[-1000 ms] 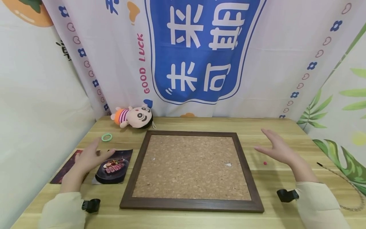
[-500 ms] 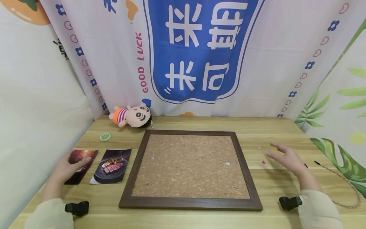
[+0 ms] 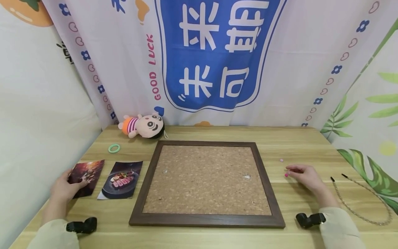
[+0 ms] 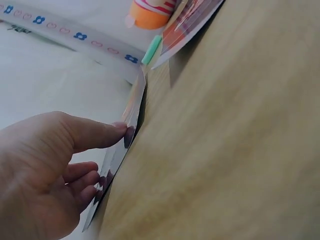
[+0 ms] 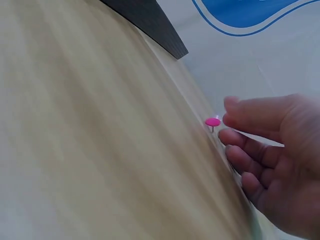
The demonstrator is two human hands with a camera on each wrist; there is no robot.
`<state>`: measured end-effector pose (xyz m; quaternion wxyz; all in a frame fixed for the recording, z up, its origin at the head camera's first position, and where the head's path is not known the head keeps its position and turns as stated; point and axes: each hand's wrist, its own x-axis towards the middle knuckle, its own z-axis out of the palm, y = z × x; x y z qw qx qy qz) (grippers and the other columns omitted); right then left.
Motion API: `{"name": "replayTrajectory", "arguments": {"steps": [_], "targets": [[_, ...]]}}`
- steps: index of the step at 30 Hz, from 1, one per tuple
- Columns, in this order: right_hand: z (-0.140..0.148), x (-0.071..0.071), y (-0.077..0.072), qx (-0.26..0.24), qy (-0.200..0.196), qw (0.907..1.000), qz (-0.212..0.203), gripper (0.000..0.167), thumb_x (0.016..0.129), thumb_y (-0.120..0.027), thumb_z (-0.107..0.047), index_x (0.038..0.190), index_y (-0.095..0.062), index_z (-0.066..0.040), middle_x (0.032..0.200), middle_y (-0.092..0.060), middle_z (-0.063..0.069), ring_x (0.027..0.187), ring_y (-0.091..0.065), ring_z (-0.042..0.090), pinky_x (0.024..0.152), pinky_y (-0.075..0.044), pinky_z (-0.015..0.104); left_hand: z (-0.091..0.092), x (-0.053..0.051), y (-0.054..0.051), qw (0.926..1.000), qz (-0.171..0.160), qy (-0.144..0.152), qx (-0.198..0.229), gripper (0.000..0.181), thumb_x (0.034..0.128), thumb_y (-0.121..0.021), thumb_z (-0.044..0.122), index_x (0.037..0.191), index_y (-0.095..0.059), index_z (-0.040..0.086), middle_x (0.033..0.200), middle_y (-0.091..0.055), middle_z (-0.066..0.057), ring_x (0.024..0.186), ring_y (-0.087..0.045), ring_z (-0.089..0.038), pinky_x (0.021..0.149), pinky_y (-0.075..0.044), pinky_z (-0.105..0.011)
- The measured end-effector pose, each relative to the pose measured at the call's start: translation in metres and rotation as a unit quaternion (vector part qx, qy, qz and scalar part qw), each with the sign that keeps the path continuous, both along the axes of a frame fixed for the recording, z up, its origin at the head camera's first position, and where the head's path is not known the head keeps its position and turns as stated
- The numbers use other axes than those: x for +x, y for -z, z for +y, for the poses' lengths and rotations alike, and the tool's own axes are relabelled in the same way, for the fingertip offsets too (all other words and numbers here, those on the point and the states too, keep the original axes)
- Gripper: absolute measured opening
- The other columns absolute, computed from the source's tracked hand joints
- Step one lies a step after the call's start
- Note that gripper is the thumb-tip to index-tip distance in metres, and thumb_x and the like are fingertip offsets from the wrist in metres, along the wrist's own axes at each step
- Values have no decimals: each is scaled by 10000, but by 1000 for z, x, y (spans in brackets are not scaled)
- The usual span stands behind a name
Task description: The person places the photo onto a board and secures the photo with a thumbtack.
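Note:
My left hand (image 3: 63,188) grips the left edge of a dark red photo print (image 3: 90,176), thumb on its face. In the left wrist view the print (image 4: 127,120) stands slightly off the wood, with the fingertips at its edge. Beside it lies a second photo print of sliced meat on a dark plate (image 3: 122,180). My right hand (image 3: 306,178) is low over the table at a pink thumbtack (image 3: 286,175). In the right wrist view a small gap shows between that thumbtack (image 5: 212,122) and the loosely bent fingers. A dark-framed cork board (image 3: 205,180) lies between the hands.
A pale pink tack-like dot (image 3: 281,160) lies behind the right hand. A braided cord (image 3: 363,221) curls at the right. At the back left are a green ring (image 3: 114,148) and a plush doll (image 3: 143,127). A printed curtain (image 3: 280,76) closes the back.
My left hand has moved left and down onto the left photo print, which has shifted slightly. My right hand has come down to the pink thumbtack, its fingers drawing closer together.

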<state>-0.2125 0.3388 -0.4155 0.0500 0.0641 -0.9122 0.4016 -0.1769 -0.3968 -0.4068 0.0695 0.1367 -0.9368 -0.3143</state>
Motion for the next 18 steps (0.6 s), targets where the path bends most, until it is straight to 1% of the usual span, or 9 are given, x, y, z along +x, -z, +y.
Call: {"name": "replayTrajectory", "arguments": {"steps": [3, 5, 8, 12, 14, 18], "targets": [[-3, -1, 4, -59, 69, 9999, 62, 307, 789, -633, -142, 980, -600, 96, 906, -615, 188, 722, -523, -8, 614, -407, 159, 1, 2, -1, 9998, 42, -110, -139, 722, 795, -573, 210, 1272, -178, -161, 1188, -238, -425, 1067, -226, -554, 860, -210, -580], [-4, -2, 6, -65, 139, 9998, 94, 282, 779, -642, -129, 956, -612, 88, 892, -617, 180, 707, -515, -5, 605, -407, 165, 0, 2, 0, 9998, -12, -172, -139, 754, 794, -574, 240, 1283, -157, -156, 1199, -225, -423, 1075, -215, -555, 862, -202, -584], [-6, -2, 9, 2, 183, 9998, 114, 251, 777, -641, -117, 936, -622, 76, 868, -618, 161, 683, -509, 27, 582, -407, 192, -1, 1, 0, 9993, -232, -272, -116, 804, 805, -562, 312, 1301, -117, -138, 1224, -190, -418, 1094, -185, -556, 868, -184, -591], [-7, -2, 9, 173, 223, 9995, 124, 209, 780, -637, -116, 910, -635, 48, 833, -617, 127, 663, -498, 82, 558, -399, 217, -1, 1, -1, 9982, -490, -337, -89, 801, 815, -548, 345, 1307, -122, -122, 1247, -162, -408, 1116, -151, -551, 881, -161, -591], [-8, -1, 9, 262, 224, 9993, 136, 191, 781, -633, -111, 897, -638, 41, 819, -615, 115, 659, -495, 100, 550, -394, 224, 0, 1, -3, 9977, -571, -351, -90, 785, 818, -546, 347, 1303, -146, -122, 1251, -163, -405, 1121, -148, -547, 886, -157, -587], [-9, 0, 8, 365, 241, 9989, 165, 157, 780, -628, -95, 873, -642, 31, 805, -611, 107, 657, -494, 125, 543, -389, 230, 1, 2, -4, 9973, -614, -349, -185, 766, 803, -568, 343, 1279, -205, -135, 1241, -187, -406, 1114, -159, -546, 888, -162, -579]]}}
